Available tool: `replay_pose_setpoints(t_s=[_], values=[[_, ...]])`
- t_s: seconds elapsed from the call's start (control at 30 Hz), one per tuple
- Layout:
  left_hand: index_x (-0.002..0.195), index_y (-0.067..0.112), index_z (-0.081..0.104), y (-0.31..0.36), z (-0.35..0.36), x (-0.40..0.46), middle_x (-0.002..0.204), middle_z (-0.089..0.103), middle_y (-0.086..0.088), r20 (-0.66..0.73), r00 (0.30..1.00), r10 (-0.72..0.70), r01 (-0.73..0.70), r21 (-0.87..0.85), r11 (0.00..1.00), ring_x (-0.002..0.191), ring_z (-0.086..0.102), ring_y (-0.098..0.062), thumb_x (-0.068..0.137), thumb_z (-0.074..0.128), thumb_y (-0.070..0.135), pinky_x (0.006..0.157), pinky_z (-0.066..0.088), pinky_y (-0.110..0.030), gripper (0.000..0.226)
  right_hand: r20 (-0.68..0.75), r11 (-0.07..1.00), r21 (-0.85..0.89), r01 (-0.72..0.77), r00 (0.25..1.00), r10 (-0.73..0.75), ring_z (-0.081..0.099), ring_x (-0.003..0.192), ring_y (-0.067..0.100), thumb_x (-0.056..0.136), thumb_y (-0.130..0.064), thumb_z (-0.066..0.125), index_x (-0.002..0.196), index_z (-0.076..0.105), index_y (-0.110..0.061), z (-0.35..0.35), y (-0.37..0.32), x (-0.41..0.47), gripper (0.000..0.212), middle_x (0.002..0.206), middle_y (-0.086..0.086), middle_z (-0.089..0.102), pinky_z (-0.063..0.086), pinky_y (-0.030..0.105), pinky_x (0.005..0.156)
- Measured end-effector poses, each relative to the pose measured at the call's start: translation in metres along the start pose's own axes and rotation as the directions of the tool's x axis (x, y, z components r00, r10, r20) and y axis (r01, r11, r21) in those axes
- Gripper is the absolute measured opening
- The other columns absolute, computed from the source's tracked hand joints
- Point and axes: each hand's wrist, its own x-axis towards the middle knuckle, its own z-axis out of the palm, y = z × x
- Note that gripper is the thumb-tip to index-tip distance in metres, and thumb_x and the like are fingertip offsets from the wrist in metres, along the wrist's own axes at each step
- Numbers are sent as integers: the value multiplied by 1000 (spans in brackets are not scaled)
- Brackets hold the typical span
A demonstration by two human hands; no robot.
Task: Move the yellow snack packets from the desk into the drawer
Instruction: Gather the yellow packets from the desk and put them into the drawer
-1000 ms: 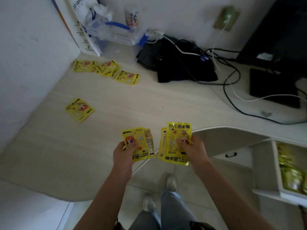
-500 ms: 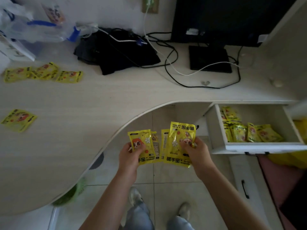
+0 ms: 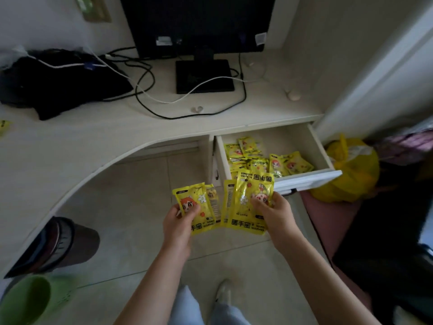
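A pale curved desk (image 3: 77, 146) runs along the far wall over a tiled floor (image 3: 131, 207); a dark monitor (image 3: 199, 22) stands on its black base at the far middle, with black and white cables (image 3: 150, 90) looping across the top toward a black bag (image 3: 58, 83) at the far left; a small pale round object (image 3: 294, 95) lies at the far right of the desk. Under the right end of the desk the drawer (image 3: 309, 178) is pulled out, and a heap of yellow packets (image 3: 264, 160) lies inside it; a yellow plastic bag (image 3: 351, 174) sits on the floor just right of the drawer. At the left edge of the desk a sliver of one more yellow packet (image 3: 3, 125) shows. Near the middle, above the floor and just short of the drawer front, the left hand (image 3: 179, 221) pinches a small fan of yellow snack packets (image 3: 199, 206), thumb curled over the front; the right hand (image 3: 273, 213) grips a second bunch of packets (image 3: 248, 202), thumb pressed on the front one, whose top corner overlaps the drawer's near edge in this view. A dark bin (image 3: 58, 245) and a green basket (image 3: 25, 299) stand at the near left.
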Motion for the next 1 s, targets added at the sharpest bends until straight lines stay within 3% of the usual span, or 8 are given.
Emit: replay_pose_setpoints(t_s=[0.1, 0.27, 0.5, 0.67, 0.83, 1.0], values=[[94, 15, 70, -3, 36, -3, 96, 74, -9, 36, 999, -6, 7, -10, 1000, 94, 68, -29, 77, 78, 12, 95, 48, -62, 18, -42, 999, 33, 5, 999, -3, 70, 92, 34, 84, -18, 71, 99, 66, -11, -37, -5, 12, 18, 99, 15, 72, 57, 55, 80], [91, 14, 70, 0, 83, 14, 99, 74, -15, 68, 998, -7, 8, -16, 1000, 97, 67, -34, 77, 77, 7, 95, 47, -64, 17, -104, 992, 126, -15, 994, 28, 70, 92, 34, 84, -16, 70, 102, 65, -10, -65, -15, 40, 20, 101, 16, 72, 57, 57, 79], [87, 16, 72, 9, 139, 59, 96, 75, -11, 76, 996, -40, 36, 54, 998, 103, 67, -38, 72, 81, 13, 97, 47, -62, 18, -169, 988, 145, -48, 983, 73, 70, 91, 35, 84, -15, 71, 103, 64, -9, -82, -37, 97, 20, 101, 18, 71, 57, 56, 80], [89, 18, 71, 16, 175, 88, 96, 75, -8, 73, 995, -72, 61, 136, 989, 98, 68, -31, 73, 81, 17, 96, 49, -59, 19, -196, 987, 135, -90, 974, 116, 69, 90, 37, 83, -18, 71, 101, 61, -10, -93, -46, 146, 22, 101, 19, 69, 56, 61, 75], [94, 15, 68, 10, 211, 105, 96, 72, -6, 8, 995, -102, 99, 169, 981, 100, 66, -28, 79, 77, 15, 98, 49, -49, 18, -159, 988, 54, -143, 976, 150, 69, 91, 35, 83, -20, 71, 102, 61, -11, -110, -56, 185, 24, 101, 17, 70, 57, 58, 79], [102, 11, 66, -14, 279, 115, 102, 70, -9, -106, 982, -153, 170, 178, 969, 90, 64, -20, 80, 76, 16, 83, 44, -34, 24, -70, 974, -112, -199, 979, 192, 68, 90, 31, 86, -17, 69, 97, 61, -12, -159, -65, 263, 15, 97, 13, 69, 58, 50, 81]])
